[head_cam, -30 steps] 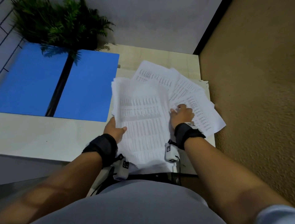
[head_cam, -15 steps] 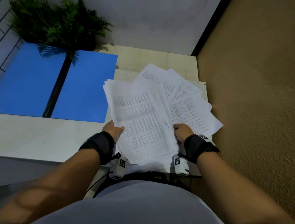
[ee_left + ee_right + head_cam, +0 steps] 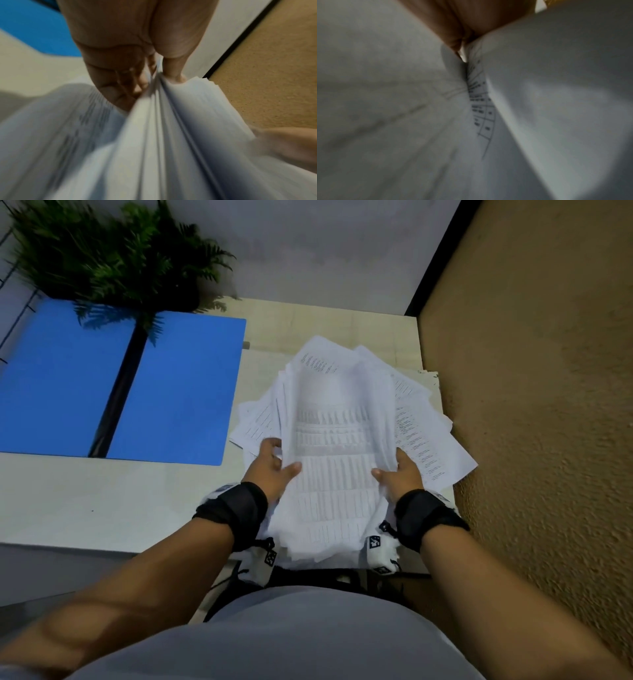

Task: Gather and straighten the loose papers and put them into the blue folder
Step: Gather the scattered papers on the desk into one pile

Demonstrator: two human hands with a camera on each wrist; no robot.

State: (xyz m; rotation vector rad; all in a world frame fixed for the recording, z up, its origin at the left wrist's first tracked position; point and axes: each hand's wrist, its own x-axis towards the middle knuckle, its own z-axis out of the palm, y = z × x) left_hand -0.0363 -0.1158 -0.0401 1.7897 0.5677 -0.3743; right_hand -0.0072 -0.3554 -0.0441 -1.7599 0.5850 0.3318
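A thick bundle of printed white papers (image 3: 332, 460) bows upward between both hands over the right end of the table. My left hand (image 3: 274, 465) grips its left edge, thumb on top; in the left wrist view my left hand (image 3: 154, 73) pinches the sheaf of papers (image 3: 171, 135) between thumb and fingers. My right hand (image 3: 397, 474) grips the right edge, thumb on top; the right wrist view shows only its palm (image 3: 471, 20) and blurred papers (image 3: 479, 108). Fanned sheets (image 3: 424, 433) stick out at the right. The blue folder (image 3: 120, 385) lies open flat to the left.
A potted fern (image 3: 109, 258) stands at the back left, its fronds over the folder's top edge. A rough tan wall (image 3: 534, 405) runs close along the table's (image 3: 102, 501) right side. The papers overhang the table's near edge by my body.
Both hands have closed in on the pile's two sides and lifted it, so the sheets now bow upward. The spread papers have drawn closer together and shifted slightly right.
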